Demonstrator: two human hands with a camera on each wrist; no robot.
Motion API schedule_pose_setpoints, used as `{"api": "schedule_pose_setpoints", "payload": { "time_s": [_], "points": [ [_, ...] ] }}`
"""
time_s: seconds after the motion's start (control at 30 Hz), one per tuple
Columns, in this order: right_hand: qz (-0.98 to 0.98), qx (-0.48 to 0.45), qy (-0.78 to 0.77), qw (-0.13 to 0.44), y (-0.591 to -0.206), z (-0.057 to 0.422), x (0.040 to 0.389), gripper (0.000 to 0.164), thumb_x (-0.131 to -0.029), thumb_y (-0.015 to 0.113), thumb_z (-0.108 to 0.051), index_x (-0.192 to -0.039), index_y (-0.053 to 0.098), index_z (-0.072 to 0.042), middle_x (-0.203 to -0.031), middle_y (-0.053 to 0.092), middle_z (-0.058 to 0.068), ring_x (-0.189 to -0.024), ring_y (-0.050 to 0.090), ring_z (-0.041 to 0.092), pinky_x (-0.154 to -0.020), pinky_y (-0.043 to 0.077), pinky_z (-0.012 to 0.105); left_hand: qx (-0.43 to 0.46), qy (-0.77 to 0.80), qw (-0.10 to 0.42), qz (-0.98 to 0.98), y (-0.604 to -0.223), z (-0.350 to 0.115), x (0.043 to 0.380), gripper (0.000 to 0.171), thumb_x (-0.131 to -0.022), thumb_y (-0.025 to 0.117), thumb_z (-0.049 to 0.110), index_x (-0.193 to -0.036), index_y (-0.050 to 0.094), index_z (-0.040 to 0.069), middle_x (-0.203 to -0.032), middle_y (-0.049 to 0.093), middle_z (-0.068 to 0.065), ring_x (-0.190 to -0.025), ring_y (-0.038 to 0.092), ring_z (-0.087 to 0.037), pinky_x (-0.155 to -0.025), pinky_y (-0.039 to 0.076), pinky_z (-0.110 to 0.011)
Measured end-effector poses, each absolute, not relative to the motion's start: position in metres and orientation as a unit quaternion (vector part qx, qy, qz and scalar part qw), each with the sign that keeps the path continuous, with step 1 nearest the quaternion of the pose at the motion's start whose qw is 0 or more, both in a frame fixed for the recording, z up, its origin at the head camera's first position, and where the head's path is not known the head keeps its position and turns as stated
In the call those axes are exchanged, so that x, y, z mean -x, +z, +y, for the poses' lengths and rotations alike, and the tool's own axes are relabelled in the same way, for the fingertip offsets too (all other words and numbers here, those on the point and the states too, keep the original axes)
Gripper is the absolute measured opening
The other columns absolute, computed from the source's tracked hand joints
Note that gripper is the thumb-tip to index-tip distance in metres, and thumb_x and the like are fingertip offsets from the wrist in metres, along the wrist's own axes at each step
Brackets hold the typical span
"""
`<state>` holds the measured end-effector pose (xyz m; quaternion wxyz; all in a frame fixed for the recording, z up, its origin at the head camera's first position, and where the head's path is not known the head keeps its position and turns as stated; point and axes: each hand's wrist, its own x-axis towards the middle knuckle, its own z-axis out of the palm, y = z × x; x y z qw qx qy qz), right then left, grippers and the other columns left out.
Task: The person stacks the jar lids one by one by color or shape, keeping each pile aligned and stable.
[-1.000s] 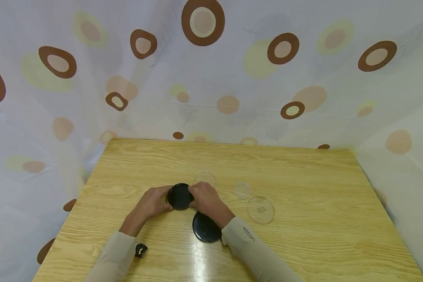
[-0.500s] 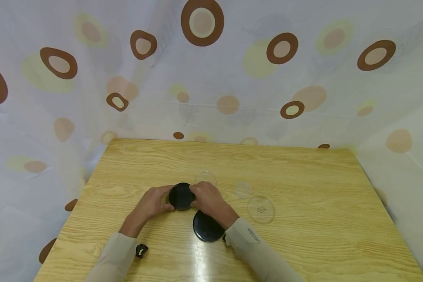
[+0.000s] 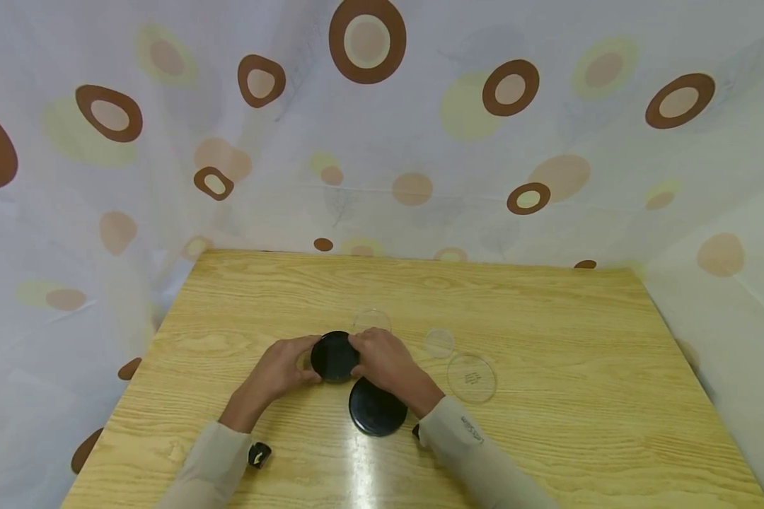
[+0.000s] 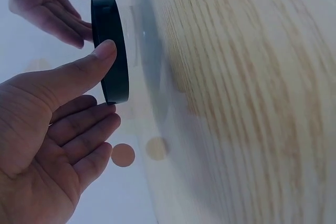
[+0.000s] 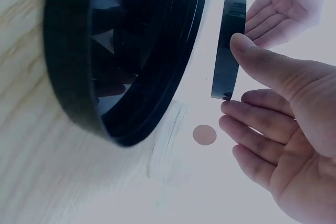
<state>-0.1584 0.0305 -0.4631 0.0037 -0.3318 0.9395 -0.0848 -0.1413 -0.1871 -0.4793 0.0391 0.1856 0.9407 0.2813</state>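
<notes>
Head view. Holds small black disc (image 3: pixel 334 357) above the desk (image 3: pixel 566 332), with left hand (image 3: pixel 285 365) on the left edge and right hand (image 3: pixel 385 360) on the right edge. Turns the broad face upward between 2 opposed grips, presumably to balance the load. Sits beneath the right forearm, partly covered: larger black disc (image 3: pixel 378 410), flat on the desk and seemingly positioned for short reach. Also visible on the desk: 3 clear discs, namely rear clear disc (image 3: pixel 372 319), partly hidden by the right hand, small clear disc (image 3: pixel 438 343), and large clear disc (image 3: pixel 471 379) with printing. Spaced apart, probably for easy individual pickup.

Left wrist view. Grasps the small black disc at the rim, with left thumb (image 4: pixel 106 51) on the side wall and fingers at the edge. Shows a gap to the desk, apparently for free handling.

Right wrist view. Matches the grasp from the opposite side, with right thumb (image 5: pixel 243 43) on the side wall and fingers near the lower edge. Holds remaining fingers loosely bent, off the disc, likely because of the thin rim. Cannot tell exact fingertip contact behind the wall.
</notes>
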Motion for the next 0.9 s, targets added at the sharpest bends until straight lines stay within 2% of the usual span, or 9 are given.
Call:
{"api": "schedule_pose_setpoints", "payload": {
  "time_s": [0.2, 0.47, 0.9],
  "points": [
    [0.933, 0.343, -0.105, -0.003, -0.459, 0.036, 0.157, 0.056, -0.078, 0.077, -0.033, -0.126, 0.061, -0.008, -0.117, 0.068, 0.004, -0.108, 0.062, 0.020, -0.093, 0.051, 0.033, -0.194, 0.283, 0.032, 0.939, -0.477, -0.185, 0.139, 0.067, -0.070, 0.083, 0.014, -0.131, 0.057, 0.004, -0.128, 0.062, -0.014, -0.117, 0.059, -0.031, -0.095, 0.049, -0.044],
    [0.934, 0.316, -0.161, 0.039, -0.454, 0.045, 0.157, 0.060, -0.076, 0.079, -0.030, -0.129, 0.059, -0.009, -0.121, 0.066, 0.005, -0.112, 0.061, 0.021, -0.091, 0.052, 0.035, -0.217, 0.290, 0.016, 0.932, -0.473, -0.179, 0.136, 0.067, -0.069, 0.084, 0.013, -0.131, 0.057, 0.007, -0.126, 0.063, -0.011, -0.115, 0.061, -0.029, -0.094, 0.051, -0.044],
    [0.929, 0.336, -0.146, 0.056, -0.449, 0.063, 0.150, 0.064, -0.075, 0.079, -0.035, -0.129, 0.059, -0.009, -0.122, 0.065, 0.007, -0.111, 0.061, 0.023, -0.093, 0.051, 0.037, -0.245, 0.283, 0.020, 0.927, -0.470, -0.167, 0.127, 0.065, -0.070, 0.083, 0.014, -0.129, 0.058, 0.006, -0.126, 0.063, -0.010, -0.116, 0.061, -0.028, -0.095, 0.050, -0.043]
  ]
}}
